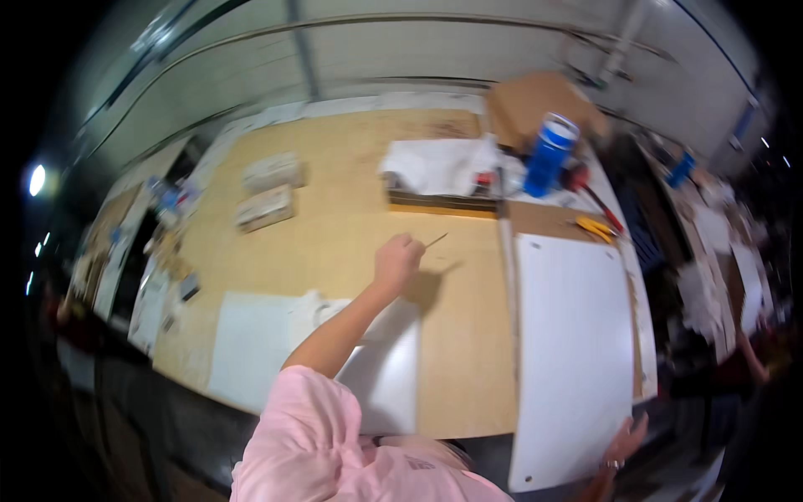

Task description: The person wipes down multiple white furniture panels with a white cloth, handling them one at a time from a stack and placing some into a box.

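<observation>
Gripping thin stick (436, 240), left hand (398, 258) fingers clenched; right hand (623, 443) holding white board (573, 351) edge.

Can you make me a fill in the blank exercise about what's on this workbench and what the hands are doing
1. The left hand is shut on a thin ____ over the wooden workbench.
2. The right hand grips the near edge of a large ____ panel.
3. Near the far right of the bench stands a ____ container with a white lid.
4. The sleeve on the left arm is ____.

Missing words: stick; white; blue; pink
</observation>
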Demonstrator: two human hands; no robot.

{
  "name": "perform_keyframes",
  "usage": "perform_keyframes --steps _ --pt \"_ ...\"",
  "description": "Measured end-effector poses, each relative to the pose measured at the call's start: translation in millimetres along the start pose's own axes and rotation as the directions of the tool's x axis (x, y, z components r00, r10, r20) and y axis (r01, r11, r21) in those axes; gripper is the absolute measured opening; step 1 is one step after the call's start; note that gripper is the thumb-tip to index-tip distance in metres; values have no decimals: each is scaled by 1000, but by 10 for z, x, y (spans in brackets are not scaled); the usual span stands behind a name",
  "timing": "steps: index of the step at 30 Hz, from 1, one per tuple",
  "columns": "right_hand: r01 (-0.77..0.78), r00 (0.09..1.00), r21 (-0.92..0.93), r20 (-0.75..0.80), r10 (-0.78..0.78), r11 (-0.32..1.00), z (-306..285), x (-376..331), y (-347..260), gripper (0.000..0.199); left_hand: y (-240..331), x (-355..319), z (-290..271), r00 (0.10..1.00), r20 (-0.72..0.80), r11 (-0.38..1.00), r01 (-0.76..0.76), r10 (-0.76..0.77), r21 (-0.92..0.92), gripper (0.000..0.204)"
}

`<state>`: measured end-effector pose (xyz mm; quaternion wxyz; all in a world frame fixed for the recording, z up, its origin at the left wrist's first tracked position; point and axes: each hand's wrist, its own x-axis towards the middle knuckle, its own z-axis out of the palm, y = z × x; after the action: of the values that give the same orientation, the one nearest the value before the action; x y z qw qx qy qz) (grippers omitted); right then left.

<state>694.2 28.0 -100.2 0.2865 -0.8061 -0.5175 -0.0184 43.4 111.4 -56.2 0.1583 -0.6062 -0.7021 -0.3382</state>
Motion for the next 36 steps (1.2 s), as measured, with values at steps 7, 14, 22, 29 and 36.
perform_keyframes --steps 7,14,22,29,36 --pt "-23 966 677 205 -159 736 -311 -1114 -1836 34 -2334 -2020 -2273 799 -326 717 599 -505 357 13" --pt "26 505 524 729 -463 852 498 -2412 -2784 52 -2989 -3327 -3400 631 -375 411 751 -679 517 21" --pt "65 565 408 737 -371 911 1006 -2985 -2982 39 -1551 -2078 -1986 812 374 855 512 -449 -85 85" --pt "27 602 439 710 -365 898 949 -2958 -3052 25 78 -2289 -1179 715 553 825 -60 428 -561 60" --pt "-160 591 404 770 -240 900 857 -3084 -2434 17 -1219 -2263 -1326 933 357 926 160 -29 -341 47"
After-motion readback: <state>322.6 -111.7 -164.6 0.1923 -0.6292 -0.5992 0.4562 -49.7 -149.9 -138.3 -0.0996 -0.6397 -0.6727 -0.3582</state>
